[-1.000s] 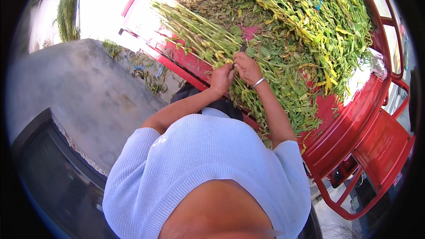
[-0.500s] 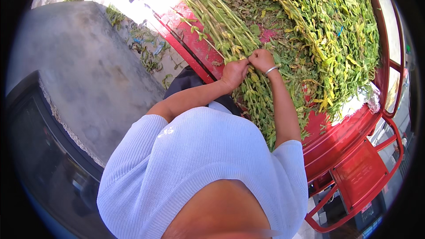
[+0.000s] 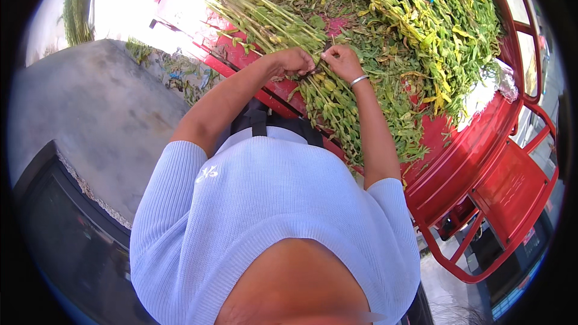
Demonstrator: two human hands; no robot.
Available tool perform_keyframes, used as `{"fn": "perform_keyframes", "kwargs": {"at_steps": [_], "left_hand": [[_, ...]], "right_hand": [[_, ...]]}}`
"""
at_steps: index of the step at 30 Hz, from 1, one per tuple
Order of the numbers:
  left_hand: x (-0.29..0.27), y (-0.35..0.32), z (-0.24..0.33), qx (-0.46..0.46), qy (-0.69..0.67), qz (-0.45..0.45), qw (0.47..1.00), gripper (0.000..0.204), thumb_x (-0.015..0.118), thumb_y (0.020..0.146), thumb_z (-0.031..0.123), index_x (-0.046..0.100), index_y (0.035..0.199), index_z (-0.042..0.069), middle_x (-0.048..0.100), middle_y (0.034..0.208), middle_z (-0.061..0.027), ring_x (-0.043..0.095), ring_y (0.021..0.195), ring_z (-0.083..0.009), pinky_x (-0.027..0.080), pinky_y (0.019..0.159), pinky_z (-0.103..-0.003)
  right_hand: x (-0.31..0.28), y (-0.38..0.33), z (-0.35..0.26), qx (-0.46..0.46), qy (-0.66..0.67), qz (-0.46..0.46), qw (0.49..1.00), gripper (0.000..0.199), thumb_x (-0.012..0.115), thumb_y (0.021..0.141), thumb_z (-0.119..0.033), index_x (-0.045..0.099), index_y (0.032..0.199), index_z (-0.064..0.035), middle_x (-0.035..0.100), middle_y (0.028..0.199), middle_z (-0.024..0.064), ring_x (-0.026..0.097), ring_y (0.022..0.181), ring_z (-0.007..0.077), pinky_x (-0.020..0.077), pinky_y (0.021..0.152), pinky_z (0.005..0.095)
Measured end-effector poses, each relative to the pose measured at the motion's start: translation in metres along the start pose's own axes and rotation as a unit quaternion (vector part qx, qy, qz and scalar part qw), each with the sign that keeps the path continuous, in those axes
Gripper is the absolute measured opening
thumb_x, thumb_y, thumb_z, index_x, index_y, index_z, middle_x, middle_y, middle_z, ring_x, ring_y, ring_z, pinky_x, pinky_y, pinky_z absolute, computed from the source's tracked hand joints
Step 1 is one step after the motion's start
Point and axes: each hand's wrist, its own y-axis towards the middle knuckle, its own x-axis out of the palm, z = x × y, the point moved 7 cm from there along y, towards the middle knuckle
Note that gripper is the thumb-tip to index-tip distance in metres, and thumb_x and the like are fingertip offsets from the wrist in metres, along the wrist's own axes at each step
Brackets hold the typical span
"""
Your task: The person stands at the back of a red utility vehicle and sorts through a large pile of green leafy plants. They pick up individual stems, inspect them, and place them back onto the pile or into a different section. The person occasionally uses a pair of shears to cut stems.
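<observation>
A bundle of cut green leafy stalks (image 3: 256, 15) lies slantwise on the red cargo bed (image 3: 281, 89), its bare stalks at the far left and leafy tops toward me. Over the bundle's middle, my left hand (image 3: 293, 62) is closed with its fingers curled in. Just right of it and a little apart, my right hand (image 3: 344, 63), with a silver bangle on its wrist, pinches thumb against fingers. Whatever is between the fingers of either hand is too small to make out. Loose leaves (image 3: 385, 84) cover the bed beside the bundle.
A large heap of yellow-green stalks (image 3: 427, 30) fills the bed's right side, with crumpled clear plastic (image 3: 507, 81) by it. A red seat-like metal frame (image 3: 512, 198) stands right. Grey concrete (image 3: 102, 96) lies left; another green bundle (image 3: 78, 12) stands upright far left.
My hands have come apart from each other over the bundle, the left drawing away leftward. The whole view has shifted, so the bed appears further left and higher.
</observation>
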Motion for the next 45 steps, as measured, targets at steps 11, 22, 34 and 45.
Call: {"fn": "perform_keyframes", "kwargs": {"at_steps": [11,22,34,45], "left_hand": [[0.008,-0.017,0.011,0.132,0.047,0.049,0.989,0.009,0.051,0.081,0.005,0.058,0.087,0.007,0.047,0.056,0.0021,0.043,0.044,-0.0065,0.033,0.037,-0.023],[0.047,-0.050,0.022,0.279,0.547,0.367,0.699,0.010,0.053,0.071,0.011,0.051,0.081,0.008,0.056,0.064,-0.0121,0.057,0.057,-0.0320,0.045,0.048,-0.042],[0.062,-0.108,0.052,0.331,0.406,0.359,0.773,0.011,0.056,0.076,0.011,0.047,0.074,0.006,0.050,0.055,-0.0156,0.054,0.054,-0.0358,0.043,0.048,-0.044],[0.038,-0.080,0.015,0.296,0.449,0.389,0.748,0.006,0.053,0.074,0.011,0.049,0.075,0.006,0.051,0.055,-0.0150,0.054,0.050,-0.0358,0.043,0.046,-0.046]], "right_hand": [[0.029,-0.035,-0.016,-0.144,-0.104,-0.004,0.984,0.017,0.063,0.076,-0.020,0.059,0.073,-0.0047,0.055,0.070,0.0123,0.056,0.067,0.0312,0.0447,0.059,0.0392],[0.016,-0.021,-0.010,-0.084,-0.147,0.002,0.986,0.021,0.058,0.073,-0.027,0.059,0.066,-0.0070,0.057,0.070,0.0121,0.057,0.067,0.0320,0.0459,0.059,0.0418],[-0.042,-0.056,-0.090,-0.139,-0.262,0.122,0.947,0.015,0.062,0.074,-0.020,0.057,0.067,-0.0088,0.051,0.066,0.0104,0.056,0.061,0.0296,0.0431,0.051,0.0397],[-0.024,-0.016,-0.048,-0.100,-0.228,0.137,0.959,0.017,0.061,0.071,-0.023,0.058,0.067,-0.0070,0.056,0.069,0.0115,0.056,0.060,0.0329,0.0458,0.055,0.0432]]}}
